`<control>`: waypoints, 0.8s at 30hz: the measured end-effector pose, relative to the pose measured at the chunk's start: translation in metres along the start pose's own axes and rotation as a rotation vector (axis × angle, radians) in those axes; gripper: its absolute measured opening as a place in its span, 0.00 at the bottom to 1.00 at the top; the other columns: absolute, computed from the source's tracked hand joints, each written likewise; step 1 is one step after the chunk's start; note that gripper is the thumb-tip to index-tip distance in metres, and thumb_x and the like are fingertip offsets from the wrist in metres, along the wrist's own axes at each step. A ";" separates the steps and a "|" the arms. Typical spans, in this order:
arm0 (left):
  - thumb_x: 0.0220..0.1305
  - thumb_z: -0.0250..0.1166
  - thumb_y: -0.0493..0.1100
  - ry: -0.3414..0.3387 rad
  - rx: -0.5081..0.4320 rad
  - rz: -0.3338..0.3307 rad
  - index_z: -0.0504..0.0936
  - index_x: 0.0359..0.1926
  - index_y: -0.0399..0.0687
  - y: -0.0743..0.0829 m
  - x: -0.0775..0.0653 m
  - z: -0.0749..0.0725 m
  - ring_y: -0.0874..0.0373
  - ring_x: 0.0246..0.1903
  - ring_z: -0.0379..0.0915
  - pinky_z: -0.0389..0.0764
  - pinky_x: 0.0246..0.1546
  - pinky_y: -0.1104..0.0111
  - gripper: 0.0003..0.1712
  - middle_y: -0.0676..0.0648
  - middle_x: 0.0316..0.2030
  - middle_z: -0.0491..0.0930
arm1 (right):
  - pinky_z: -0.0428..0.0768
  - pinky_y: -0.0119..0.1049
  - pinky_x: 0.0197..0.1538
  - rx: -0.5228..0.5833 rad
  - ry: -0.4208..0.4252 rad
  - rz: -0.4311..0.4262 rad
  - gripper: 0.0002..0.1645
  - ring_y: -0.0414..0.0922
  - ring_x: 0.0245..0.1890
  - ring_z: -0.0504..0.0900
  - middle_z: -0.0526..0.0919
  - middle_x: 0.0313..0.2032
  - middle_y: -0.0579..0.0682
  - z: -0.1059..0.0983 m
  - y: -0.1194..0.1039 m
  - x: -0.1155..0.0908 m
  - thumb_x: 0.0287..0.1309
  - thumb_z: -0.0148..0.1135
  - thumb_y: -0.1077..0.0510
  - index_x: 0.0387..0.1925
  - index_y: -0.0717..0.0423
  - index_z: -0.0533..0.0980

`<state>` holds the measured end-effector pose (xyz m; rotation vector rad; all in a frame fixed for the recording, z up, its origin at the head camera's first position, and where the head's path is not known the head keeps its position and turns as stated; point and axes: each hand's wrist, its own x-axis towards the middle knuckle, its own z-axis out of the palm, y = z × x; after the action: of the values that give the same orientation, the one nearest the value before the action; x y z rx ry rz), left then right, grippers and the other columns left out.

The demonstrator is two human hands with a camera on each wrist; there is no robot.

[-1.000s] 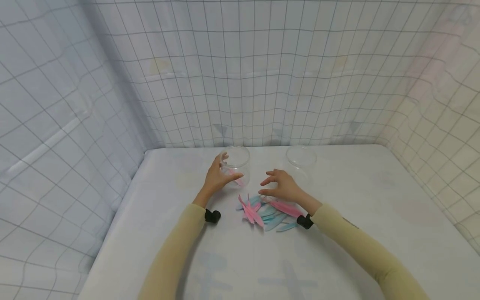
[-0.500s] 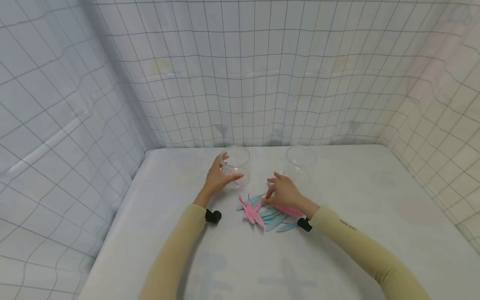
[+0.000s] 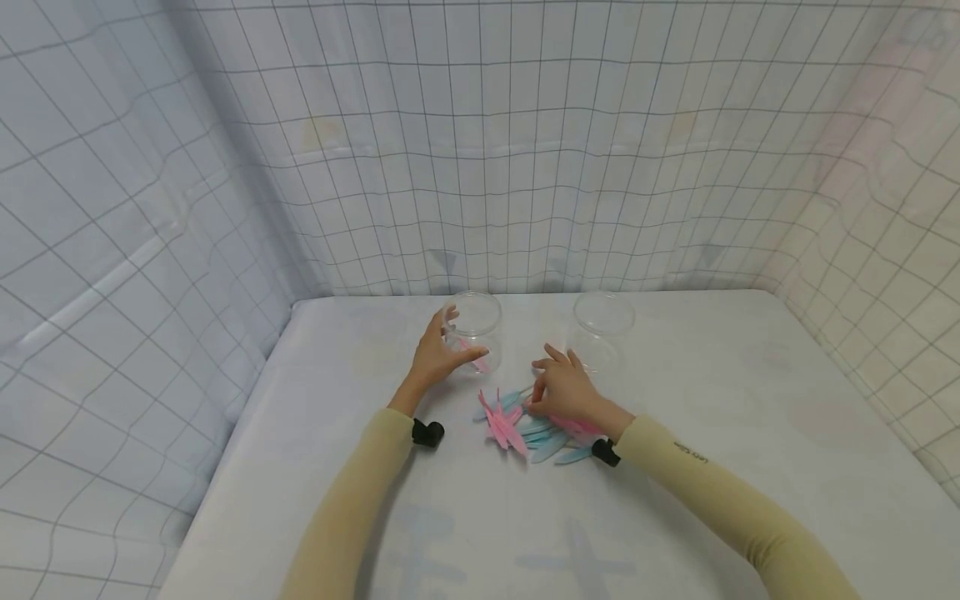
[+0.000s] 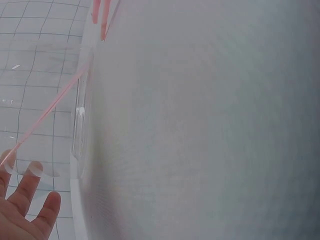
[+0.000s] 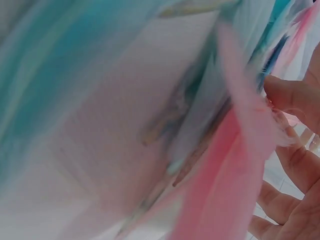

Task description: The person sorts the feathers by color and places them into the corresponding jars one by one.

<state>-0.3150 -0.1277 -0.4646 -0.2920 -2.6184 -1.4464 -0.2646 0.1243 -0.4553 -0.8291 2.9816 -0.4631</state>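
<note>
My left hand [image 3: 438, 354] grips a clear round jar [image 3: 492, 346], thumb at the near side and fingers around the far left. A pink feather [image 3: 474, 357] leans inside it. In the left wrist view, the feather's pink line [image 4: 50, 107] slants above spread fingertips [image 4: 35, 172]. My right hand [image 3: 567, 393] is down at the feather pile, thumb and index finger together, other fingers raised. In the right wrist view, that thumb [image 5: 287, 95] and index finger pinch the fluffy end of a pink feather [image 5: 225, 175]. Blue feathers [image 5: 60, 75] lie blurred close by.
A second clear jar [image 3: 603, 321] stands behind my right hand. Pink feathers [image 3: 504, 425] and several light blue feathers [image 3: 550, 446] lie in a loose pile on the white table [image 3: 480, 533]. Grid-patterned cloth [image 3: 495, 167] hangs along the back and sides.
My right hand has come down slightly onto the feather pile, and its thumb and index finger have closed together. The left hand and both jars have stayed in place.
</note>
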 end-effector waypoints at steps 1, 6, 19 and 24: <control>0.42 0.75 0.63 0.001 0.001 -0.001 0.53 0.71 0.51 0.000 0.000 0.000 0.43 0.62 0.59 0.65 0.56 0.48 0.61 0.48 0.66 0.63 | 0.44 0.63 0.64 0.004 0.001 0.000 0.13 0.58 0.69 0.52 0.75 0.57 0.57 0.000 0.000 0.000 0.44 0.75 0.46 0.14 0.40 0.80; 0.42 0.75 0.63 0.004 0.004 0.001 0.53 0.71 0.52 -0.001 0.000 0.000 0.44 0.61 0.59 0.65 0.56 0.48 0.60 0.48 0.66 0.63 | 0.45 0.63 0.64 0.019 0.015 -0.008 0.13 0.59 0.68 0.53 0.76 0.56 0.56 -0.003 -0.003 0.000 0.44 0.74 0.47 0.14 0.41 0.79; 0.40 0.75 0.66 0.005 0.002 0.002 0.53 0.72 0.51 -0.003 0.001 0.001 0.43 0.61 0.59 0.65 0.56 0.48 0.62 0.48 0.66 0.63 | 0.52 0.66 0.60 0.091 0.105 -0.045 0.09 0.62 0.65 0.59 0.77 0.54 0.57 -0.009 -0.005 0.004 0.45 0.71 0.51 0.16 0.42 0.80; 0.40 0.74 0.67 0.004 0.011 -0.004 0.53 0.72 0.52 -0.004 0.002 0.002 0.43 0.61 0.59 0.65 0.56 0.48 0.62 0.48 0.66 0.63 | 0.53 0.64 0.62 0.246 0.168 -0.056 0.06 0.62 0.65 0.59 0.77 0.54 0.59 -0.016 -0.005 0.007 0.48 0.70 0.53 0.21 0.48 0.82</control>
<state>-0.3177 -0.1281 -0.4687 -0.2822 -2.6246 -1.4326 -0.2697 0.1215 -0.4385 -0.8912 2.9662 -0.9228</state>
